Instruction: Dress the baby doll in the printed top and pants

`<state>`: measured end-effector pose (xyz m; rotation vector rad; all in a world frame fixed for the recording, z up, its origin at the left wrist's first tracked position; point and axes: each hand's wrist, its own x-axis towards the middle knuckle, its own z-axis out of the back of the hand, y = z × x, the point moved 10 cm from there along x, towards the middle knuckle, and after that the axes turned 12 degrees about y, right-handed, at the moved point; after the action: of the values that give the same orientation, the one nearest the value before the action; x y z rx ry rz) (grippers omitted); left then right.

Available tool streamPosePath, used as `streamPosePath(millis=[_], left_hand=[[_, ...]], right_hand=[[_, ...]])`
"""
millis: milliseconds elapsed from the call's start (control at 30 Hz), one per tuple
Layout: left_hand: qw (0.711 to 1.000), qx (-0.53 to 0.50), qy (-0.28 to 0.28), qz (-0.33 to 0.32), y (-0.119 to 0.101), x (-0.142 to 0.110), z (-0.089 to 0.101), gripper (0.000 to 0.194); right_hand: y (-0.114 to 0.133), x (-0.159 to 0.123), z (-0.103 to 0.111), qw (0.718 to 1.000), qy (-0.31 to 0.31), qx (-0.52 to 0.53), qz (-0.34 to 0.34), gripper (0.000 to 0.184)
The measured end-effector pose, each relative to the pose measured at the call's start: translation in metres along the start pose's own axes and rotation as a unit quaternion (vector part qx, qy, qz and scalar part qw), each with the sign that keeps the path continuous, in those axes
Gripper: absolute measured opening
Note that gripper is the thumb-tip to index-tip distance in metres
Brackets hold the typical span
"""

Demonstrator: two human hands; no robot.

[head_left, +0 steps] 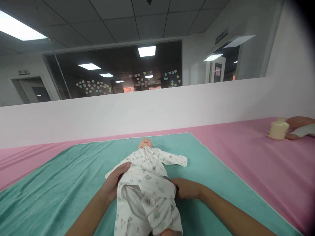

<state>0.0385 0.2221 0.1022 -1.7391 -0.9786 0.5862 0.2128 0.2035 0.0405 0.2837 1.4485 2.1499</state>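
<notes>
A baby doll (145, 144) in a white printed romper (147, 183) lies on its back on a teal mat (61, 183), head pointing away from me. My left hand (114, 183) rests against the doll's side at the waist, fingers curved around the cloth. My right hand (184, 188) presses on the other side of the waist, fingers pinched on the romper's fabric. The romper gapes open at the lower front. One sleeve lies stretched out to the right.
The teal mat lies on a pink-covered surface (246, 154) backed by a low white wall (157, 108). At the far right stands a cream bottle (278, 130) beside part of another doll (300, 126). Glass windows rise behind the wall.
</notes>
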Motion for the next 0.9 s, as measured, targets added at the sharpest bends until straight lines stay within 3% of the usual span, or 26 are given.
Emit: streamPosePath(millis=[100,233,333,433,567,733,800,900], left_hand=[[0.999,-0.024,0.014,0.018,0.022,0.019,0.014,0.016],[0.998,-0.035,0.05,0.025,0.044,0.023,0.019,0.013],[0.994,-0.024,0.099,0.036,0.052,0.019,0.012,0.013],[0.991,0.014,0.13,0.042,0.054,0.017,0.005,0.018],[0.993,0.067,0.098,0.024,0.051,0.016,0.008,0.023],[0.995,0.077,0.066,0.021,0.046,0.011,0.011,0.026],[0.993,0.083,0.079,0.038,0.046,0.011,0.006,0.027],[0.981,0.115,0.129,0.091,0.052,0.011,-0.005,0.028]], right_hand=[[0.009,-0.003,0.005,1.0,0.002,0.005,0.031,0.038],[0.004,-0.006,0.005,0.994,0.052,0.09,0.042,0.05],[0.003,-0.003,0.019,0.997,-0.02,0.066,0.034,0.044],[0.021,0.01,0.032,0.992,-0.127,-0.009,0.015,0.04],[0.059,0.055,0.011,0.992,-0.122,-0.039,0.021,0.035],[0.05,0.085,-0.011,0.986,-0.097,0.137,0.011,0.033],[0.038,0.081,-0.007,0.961,-0.115,0.25,0.032,0.027],[0.024,0.069,0.005,0.897,-0.165,0.402,0.082,0.021]])
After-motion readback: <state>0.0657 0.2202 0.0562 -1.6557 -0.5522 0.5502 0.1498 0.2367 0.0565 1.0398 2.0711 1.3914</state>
